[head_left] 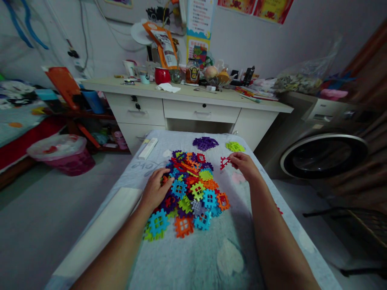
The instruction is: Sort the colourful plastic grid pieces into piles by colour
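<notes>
A heap of coloured plastic interlocking tiles (193, 191) lies on a cloth-covered table (208, 262). My left hand (155, 189) rests on the heap's left side, fingers curled round a tile. My right hand (243, 164) is at the heap's far right, pinching a red tile (224, 162). Behind the heap sit a stack of purple tiles (205, 143) and a stack of lime-green tiles (235, 147), apart from each other.
A white tube (148, 148) lies at the table's far left. Beyond stands a cluttered white desk (187, 106). A washing machine (323, 153) is to the right, a pink bin (59, 155) on the floor to the left.
</notes>
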Motion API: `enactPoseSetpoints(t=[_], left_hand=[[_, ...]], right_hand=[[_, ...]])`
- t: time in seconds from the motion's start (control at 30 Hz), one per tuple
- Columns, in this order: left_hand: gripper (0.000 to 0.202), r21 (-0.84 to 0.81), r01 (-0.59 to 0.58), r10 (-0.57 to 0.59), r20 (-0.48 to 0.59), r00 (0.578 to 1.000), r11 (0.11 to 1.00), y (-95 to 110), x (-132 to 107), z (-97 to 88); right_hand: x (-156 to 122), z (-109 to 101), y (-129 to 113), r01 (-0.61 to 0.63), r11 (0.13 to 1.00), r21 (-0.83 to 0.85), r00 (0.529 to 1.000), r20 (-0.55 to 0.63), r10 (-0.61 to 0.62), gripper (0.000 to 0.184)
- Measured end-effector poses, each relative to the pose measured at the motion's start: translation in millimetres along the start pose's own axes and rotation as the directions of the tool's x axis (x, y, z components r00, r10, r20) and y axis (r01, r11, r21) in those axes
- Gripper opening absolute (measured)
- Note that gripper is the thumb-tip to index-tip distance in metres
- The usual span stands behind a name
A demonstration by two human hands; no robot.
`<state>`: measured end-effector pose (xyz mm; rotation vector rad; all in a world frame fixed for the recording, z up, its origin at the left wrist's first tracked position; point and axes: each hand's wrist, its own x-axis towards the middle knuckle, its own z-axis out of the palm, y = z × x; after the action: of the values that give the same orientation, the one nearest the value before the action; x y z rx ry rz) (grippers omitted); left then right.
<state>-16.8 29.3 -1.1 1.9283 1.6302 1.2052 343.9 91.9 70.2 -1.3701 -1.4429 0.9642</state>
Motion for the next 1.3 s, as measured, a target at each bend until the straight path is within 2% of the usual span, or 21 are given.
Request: enactPoseSetpoints(t=[0.1, 0.23, 0.4, 0.57, 0.67, 0.8, 0.9, 1.13, 1.3], left_hand=[[0.037, 0.000, 0.006, -0.006, -0.003, 1.000, 1.000, 0.7, 0.5, -0.3], [0.038, -0.007, -0.001, 0.001, 0.001, 1.000, 1.000, 1.5, 1.1, -0.8], [0.039, -0.003, 0.003, -0.003, 0.007, 1.000, 1.000, -0.4, 1.0, -0.2], [0.039, 0.011, -0.004, 0.004, 0.006, 1.000, 1.000, -4.4, 0.9, 1.7], [0.040, 0.011, -0.003, 0.003, 0.009, 1.000, 1.000, -4.4, 0.7, 1.6], [0.040, 0.006, -0.001, 0.001, 0.006, 1.000, 1.000, -2.9, 0.7, 1.1], [0.042, 0.008, 0.006, -0.006, 0.014, 1.000, 1.000, -1.2, 1.3, 0.8], [0.043, 0.017, 0.016, -0.016, 0.023, 1.000, 1.000, 2.5, 1.2, -0.9], [0.041, 0.019, 0.009, -0.009, 0.013, 1.000, 1.000, 3.6, 0.7, -0.8]], right_hand=[[0.6, -19.3, -2.9, -0.010, 0.995, -0.101, 0.993, -0.122, -0.003, 0.034], [0.2, -43.2, -1.9, -0.052, 0.973, -0.223, 0.949, -0.314, -0.022, 0.029], [-4.3, -63.2, -5.5, -0.054, 0.938, -0.343, 0.910, -0.403, -0.095, 0.020], [-12.8, -64.7, -21.1, 0.019, 0.933, -0.358, 0.918, -0.363, -0.158, 0.018], [-21.1, -64.5, -27.5, 0.048, 0.926, -0.376, 0.950, -0.270, -0.158, 0.018], [-42.1, -75.0, -25.1, 0.058, 0.901, -0.431, 0.987, -0.114, -0.118, 0.017], [-67.3, -87.0, -17.7, -0.002, 0.888, -0.459, 0.998, -0.062, -0.030, 0.017], [-128.2, -101.7, 8.2, -0.137, 0.879, -0.457, 0.991, -0.066, 0.120, 0.017], [-154.1, -106.7, 21.2, -0.178, 0.887, -0.426, 0.982, -0.136, 0.131, 0.021]])
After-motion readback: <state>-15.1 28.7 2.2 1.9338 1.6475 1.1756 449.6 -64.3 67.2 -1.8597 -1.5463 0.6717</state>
